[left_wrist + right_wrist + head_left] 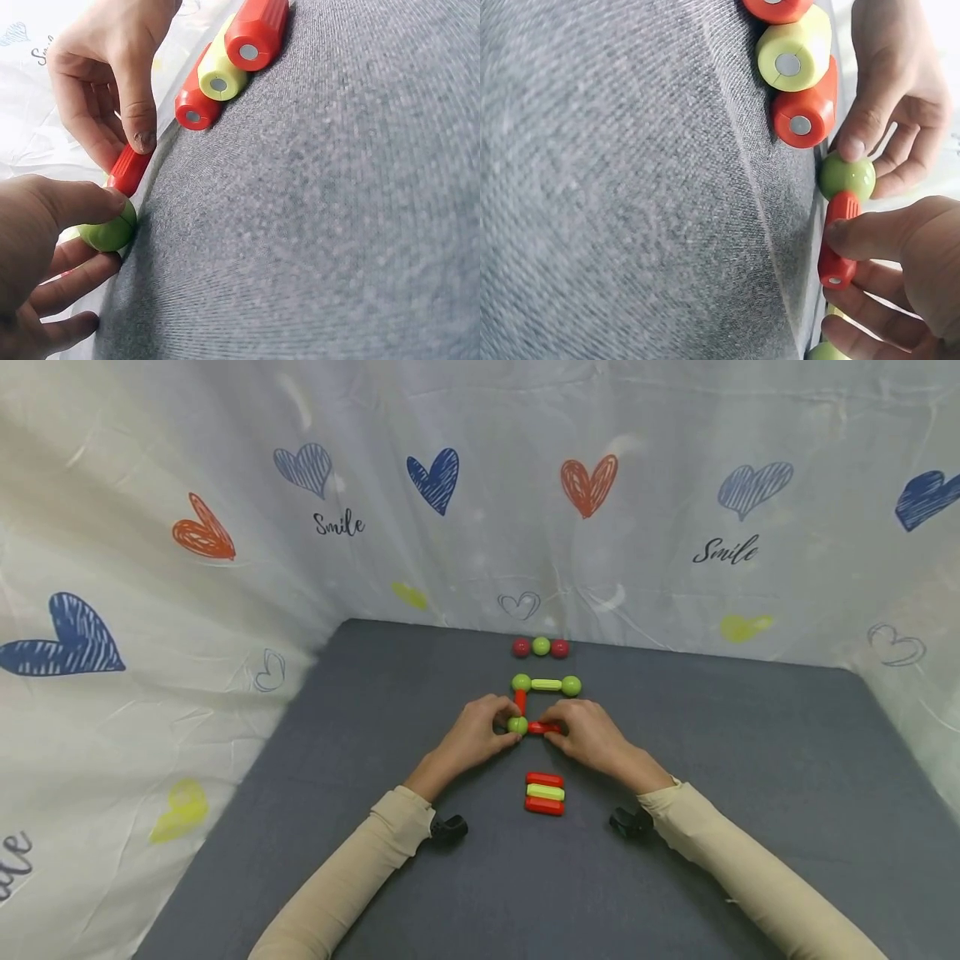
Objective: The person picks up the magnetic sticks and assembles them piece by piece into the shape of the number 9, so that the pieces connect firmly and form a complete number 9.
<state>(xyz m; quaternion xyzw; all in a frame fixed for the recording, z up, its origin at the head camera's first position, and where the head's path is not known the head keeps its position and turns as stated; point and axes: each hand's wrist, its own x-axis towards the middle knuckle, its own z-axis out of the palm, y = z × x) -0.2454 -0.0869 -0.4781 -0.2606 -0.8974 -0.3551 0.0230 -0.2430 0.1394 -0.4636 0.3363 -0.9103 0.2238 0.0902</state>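
My left hand pinches a green ball between thumb and fingers. From the other side, my right hand grips a red magnetic rod, whose near end meets that ball. A second red rod runs from the held ball up to another green ball. From there a yellow-green rod leads right to a third green ball. In the right wrist view the held rod's free end shows a silver disc.
Nearer me lie two red rods with a yellow-green rod between them. At the back stand a red ball, a green ball and another red ball in a row. A printed curtain borders the grey table.
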